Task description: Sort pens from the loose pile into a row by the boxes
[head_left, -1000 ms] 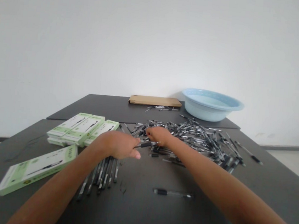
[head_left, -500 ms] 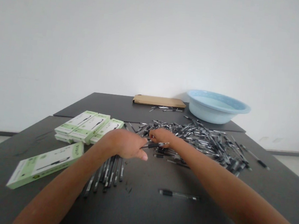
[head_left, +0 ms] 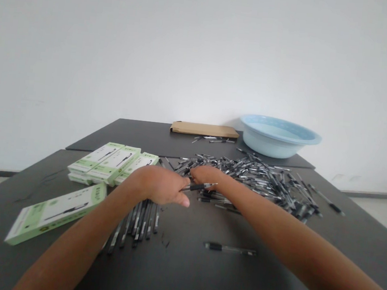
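Note:
My left hand (head_left: pixel 163 185) holds a pen (head_left: pixel 196 187) with a black grip, its tip pointing right; the thumb sticks out below it. Just beyond, my right hand (head_left: pixel 207 175) reaches into the left edge of a heap of clear and black pens (head_left: pixel 262 180). Its fingers are curled and partly hidden, so what they pinch cannot be made out. Beneath my left wrist, a row of pens (head_left: pixel 144 223) lies roughly side by side, partly covered by the forearm. One single pen (head_left: pixel 231 249) rests nearer to me on the dark table (head_left: pixel 180 273).
Green and white pen boxes (head_left: pixel 114 162) are stacked at the left, and another pen box (head_left: pixel 56 213) lies closer. At the back stand a light blue basin (head_left: pixel 276 142) and a flat brown cardboard piece (head_left: pixel 204 129), with a few thin pens (head_left: pixel 214 140) before it.
The view has shifted slightly. Both hands keep nearly the same place and pose, the left with the pen still in it.

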The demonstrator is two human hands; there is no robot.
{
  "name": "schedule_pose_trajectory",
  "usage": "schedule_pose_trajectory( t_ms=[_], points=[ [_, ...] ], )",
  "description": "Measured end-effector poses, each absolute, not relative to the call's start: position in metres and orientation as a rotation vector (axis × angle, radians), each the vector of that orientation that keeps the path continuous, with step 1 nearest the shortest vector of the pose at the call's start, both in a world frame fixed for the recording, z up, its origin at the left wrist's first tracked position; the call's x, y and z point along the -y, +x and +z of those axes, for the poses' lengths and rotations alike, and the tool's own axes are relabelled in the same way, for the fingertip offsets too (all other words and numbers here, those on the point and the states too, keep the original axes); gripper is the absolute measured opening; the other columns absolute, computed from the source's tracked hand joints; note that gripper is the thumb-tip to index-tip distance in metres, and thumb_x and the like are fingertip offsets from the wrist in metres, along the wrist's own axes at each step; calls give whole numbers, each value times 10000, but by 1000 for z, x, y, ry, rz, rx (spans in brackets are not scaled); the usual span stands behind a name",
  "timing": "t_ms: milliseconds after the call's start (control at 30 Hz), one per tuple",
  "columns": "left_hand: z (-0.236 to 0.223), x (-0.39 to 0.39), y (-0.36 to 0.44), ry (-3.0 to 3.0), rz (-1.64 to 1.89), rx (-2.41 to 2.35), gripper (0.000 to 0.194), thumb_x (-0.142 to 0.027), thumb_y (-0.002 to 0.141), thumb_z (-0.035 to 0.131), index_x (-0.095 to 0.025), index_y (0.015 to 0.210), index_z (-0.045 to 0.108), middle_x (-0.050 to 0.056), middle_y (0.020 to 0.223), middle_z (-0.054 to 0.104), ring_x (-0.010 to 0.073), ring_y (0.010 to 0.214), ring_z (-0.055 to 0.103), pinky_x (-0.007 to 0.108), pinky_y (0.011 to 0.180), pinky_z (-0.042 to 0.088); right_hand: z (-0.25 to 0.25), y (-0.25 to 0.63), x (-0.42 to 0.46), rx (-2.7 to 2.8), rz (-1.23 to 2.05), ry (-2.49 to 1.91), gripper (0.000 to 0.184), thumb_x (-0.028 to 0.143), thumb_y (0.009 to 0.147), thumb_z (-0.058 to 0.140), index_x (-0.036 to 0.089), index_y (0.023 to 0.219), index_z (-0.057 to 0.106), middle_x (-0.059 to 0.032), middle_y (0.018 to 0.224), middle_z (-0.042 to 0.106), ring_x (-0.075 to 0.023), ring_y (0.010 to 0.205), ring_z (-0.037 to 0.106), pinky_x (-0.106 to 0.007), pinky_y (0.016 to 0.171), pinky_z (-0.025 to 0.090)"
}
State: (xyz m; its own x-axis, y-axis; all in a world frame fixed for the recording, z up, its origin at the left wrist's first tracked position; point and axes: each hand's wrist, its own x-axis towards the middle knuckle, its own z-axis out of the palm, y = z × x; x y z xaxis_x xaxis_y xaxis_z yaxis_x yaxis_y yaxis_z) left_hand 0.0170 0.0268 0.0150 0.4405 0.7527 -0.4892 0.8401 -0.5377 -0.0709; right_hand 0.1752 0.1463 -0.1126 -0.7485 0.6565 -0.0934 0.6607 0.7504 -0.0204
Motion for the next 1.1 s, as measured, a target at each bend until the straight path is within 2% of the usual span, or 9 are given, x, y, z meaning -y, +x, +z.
schedule_pose_trajectory(
  t_ms=[200, 300, 400, 467, 600, 667, 733, 867, 1100],
  points=[
    [16, -27, 17, 2534, -732, -1389, 557, -502, 922, 423, -192, 1382, 466, 162, 1277, 617, 331, 1086, 605, 375, 808, 466, -106, 182, -146, -2941, -137, 1268, 220, 194, 819, 551, 106, 1019, 583, -162, 931, 692, -242, 824, 639, -278, 658, 396],
    [16, -28, 16, 2549, -731, -1383, 571, -520, 919, 416, -195, 1387, 453, 157, 1260, 630, 324, 1074, 609, 364, 789, 468, -99, 194, -140, -3034, -189, 1442, 218, 162, 851, 473, 132, 1054, 546, -111, 895, 677, -201, 794, 613, -270, 673, 389],
    [17, -30, 15, 2523, -726, -1352, 544, -493, 926, 415, -191, 1376, 460, 123, 1140, 698, 282, 985, 648, 320, 738, 469, -94, 212, -126, -3131, -265, 1580, 233, 166, 902, 379, 149, 1099, 502, -66, 887, 654, -158, 786, 594, -256, 701, 407],
    [18, -31, 15, 2484, -717, -1335, 527, -464, 929, 421, -186, 1375, 458, 91, 1003, 742, 249, 886, 672, 290, 679, 463, -92, 224, -113, -3219, -545, 1634, 195, 207, 919, 368, 160, 1054, 501, -34, 827, 634, -136, 722, 587, -245, 670, 428],
    [17, -33, 16, 2445, -698, -1299, 539, -423, 929, 435, -152, 1394, 428, 79, 877, 755, 221, 791, 678, 267, 617, 453, -87, 236, -83, -3259, -1861, 1517, 164, 345, 876, 534, 185, 891, 500, 22, 704, 584, -107, 556, 537, -238, 553, 432],
    [15, -34, 15, 2436, -682, -1288, 521, -408, 927, 439, -151, 1381, 445, 80, 877, 754, 213, 785, 680, 257, 610, 457, -83, 237, -68, -3204, -2200, 1436, 218, 385, 843, 608, 195, 875, 506, 49, 645, 557, -87, 485, 481, -215, 486, 389],
    [13, -35, 14, 2411, -658, -1280, 502, -396, 924, 443, -153, 1364, 462, 76, 866, 755, 202, 766, 682, 245, 599, 462, -81, 236, -55, -3165, -2362, 1371, 240, 404, 836, 633, 201, 893, 518, 57, 622, 558, -83, 466, 473, -208, 465, 376],
    [11, -37, 13, 2377, -602, -1252, 506, -395, 914, 454, -146, 1354, 465, 75, 863, 756, 197, 736, 680, 247, 596, 473, -80, 232, -41, -3132, -2500, 1258, 239, 400, 849, 636, 202, 916, 519, 10, 736, 656, -119, 600, 611, -256, 579, 482],
    [11, -37, 15, 2335, -635, -1248, 514, -379, 924, 452, -156, 1387, 432, 72, 885, 755, 196, 760, 680, 249, 624, 468, -74, 231, -31, -3092, -2505, 1220, 207, 367, 862, 635, 199, 937, 542, -17, 802, 703, -146, 698, 681, -305, 687, 545]
  ],
)
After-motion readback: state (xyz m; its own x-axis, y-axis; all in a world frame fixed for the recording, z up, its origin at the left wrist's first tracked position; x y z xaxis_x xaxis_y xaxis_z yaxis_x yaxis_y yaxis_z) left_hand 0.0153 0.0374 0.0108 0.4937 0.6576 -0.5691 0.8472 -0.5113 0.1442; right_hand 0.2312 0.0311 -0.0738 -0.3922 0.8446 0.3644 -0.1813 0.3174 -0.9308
